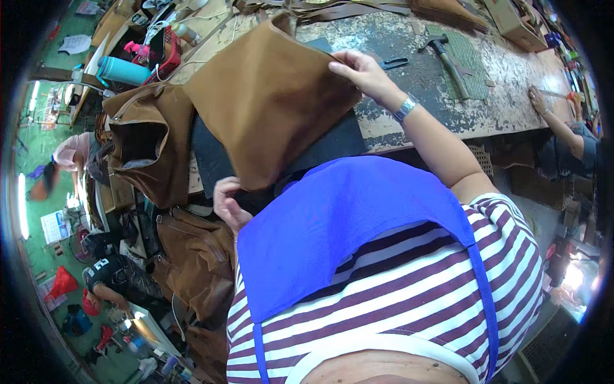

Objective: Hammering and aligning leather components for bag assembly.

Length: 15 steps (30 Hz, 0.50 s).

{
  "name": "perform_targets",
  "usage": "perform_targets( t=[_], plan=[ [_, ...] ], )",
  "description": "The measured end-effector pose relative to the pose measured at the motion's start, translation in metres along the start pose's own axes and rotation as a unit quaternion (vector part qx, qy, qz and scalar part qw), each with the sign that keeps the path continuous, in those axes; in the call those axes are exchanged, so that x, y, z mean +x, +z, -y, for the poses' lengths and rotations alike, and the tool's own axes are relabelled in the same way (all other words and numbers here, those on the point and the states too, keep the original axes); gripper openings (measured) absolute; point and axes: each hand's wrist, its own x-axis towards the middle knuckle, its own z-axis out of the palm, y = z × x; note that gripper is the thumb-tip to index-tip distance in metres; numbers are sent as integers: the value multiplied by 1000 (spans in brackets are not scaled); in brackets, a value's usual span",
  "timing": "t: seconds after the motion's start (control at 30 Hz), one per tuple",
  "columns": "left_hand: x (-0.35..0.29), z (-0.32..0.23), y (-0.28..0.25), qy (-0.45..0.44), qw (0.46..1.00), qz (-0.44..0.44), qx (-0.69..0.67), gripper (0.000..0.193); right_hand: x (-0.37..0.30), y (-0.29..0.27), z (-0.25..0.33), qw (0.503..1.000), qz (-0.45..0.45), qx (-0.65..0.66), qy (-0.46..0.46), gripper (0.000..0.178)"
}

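A large brown bag, apparently leather, is tilted up over the dark board at the bench's edge. My right hand grips its right edge, thumb on the near face and fingers behind. Beside the bag's lowest corner is my left hand, its fingers curved and apart from the thumb. Whether the left fingertips touch the leather I cannot tell. Another brown bag stands to the left with its mouth gaping.
More brown bags are piled at lower left. A hammer lies on a green mat to the right. A turquoise bottle stands near a red basket. Other people work at left and far right, one hand resting on the bench.
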Motion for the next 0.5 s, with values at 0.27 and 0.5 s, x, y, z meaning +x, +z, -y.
perform_targets(
  t=[0.27, 0.5],
  plan=[
    [79, 21, 2, -403, 908, -78, -79, 78, -44, -10, -21, 987, -35, 0, 154, 38],
    [163, 64, 27, -461, 886, -53, -2, 89, -49, -5, -20, 974, -17, 97, 203, 38]
  ],
)
